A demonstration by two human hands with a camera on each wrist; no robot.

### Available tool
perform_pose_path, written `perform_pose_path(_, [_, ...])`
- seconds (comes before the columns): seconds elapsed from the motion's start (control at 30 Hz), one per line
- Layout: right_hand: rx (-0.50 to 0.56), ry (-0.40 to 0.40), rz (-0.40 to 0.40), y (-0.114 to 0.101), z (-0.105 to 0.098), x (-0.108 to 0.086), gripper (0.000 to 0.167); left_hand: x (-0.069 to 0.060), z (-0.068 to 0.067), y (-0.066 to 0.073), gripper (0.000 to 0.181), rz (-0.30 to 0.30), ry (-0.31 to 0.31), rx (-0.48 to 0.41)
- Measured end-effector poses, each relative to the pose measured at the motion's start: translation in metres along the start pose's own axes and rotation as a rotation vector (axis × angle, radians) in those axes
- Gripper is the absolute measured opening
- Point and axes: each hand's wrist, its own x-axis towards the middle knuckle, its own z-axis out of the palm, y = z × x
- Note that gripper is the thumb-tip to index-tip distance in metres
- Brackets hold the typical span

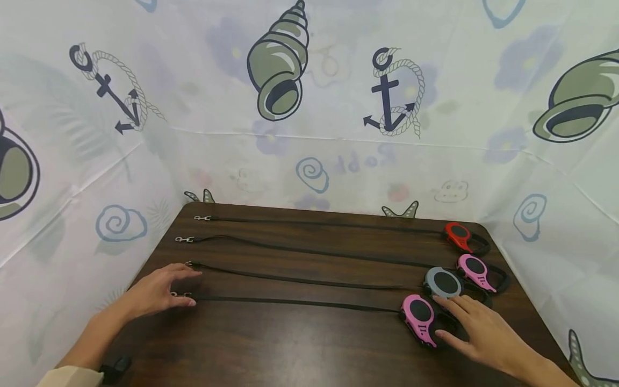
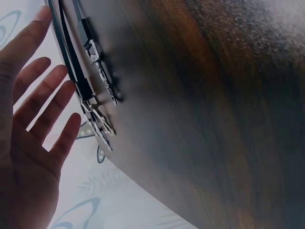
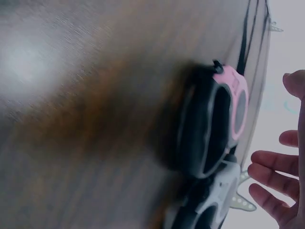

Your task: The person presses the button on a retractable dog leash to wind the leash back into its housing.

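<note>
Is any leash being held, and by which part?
Nothing is held: the left hand is open near the clips, the right hand open near the leash handles.

Pale cream at the bottom left, and that's the sleeve (image 1: 67, 377), plain cloth, its edge crossing the left forearm (image 1: 99, 333)! Right beside it, a small black piece (image 1: 117, 368), chunky, too dark to make out! Past that cuff it's all bare, down to the left hand (image 1: 157, 290), slim fingers (image 2: 52, 109) and thumb (image 2: 28, 38) with rounded tips! Over on the other side, the right forearm (image 1: 534, 364) is bare to the picture's edge, and the right hand (image 1: 476, 330) goes ungloved too, rounded fingertips (image 3: 274, 179) again
</note>
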Motion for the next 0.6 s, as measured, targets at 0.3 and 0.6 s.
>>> perform_pose_path(0.3, [-0.015, -0.048, 0.038, -0.012, 0.01, -0.012, 0.063, -0.001, 0.008, -0.005, 0.049, 0.089, 0.026, 0.022])
perform_pose_path(0.6, [0.001, -0.023, 0.031, -0.015, 0.022, -0.02, 0.066, -0.001, 0.018, -0.013, 0.037, 0.193, 0.072, -0.023])
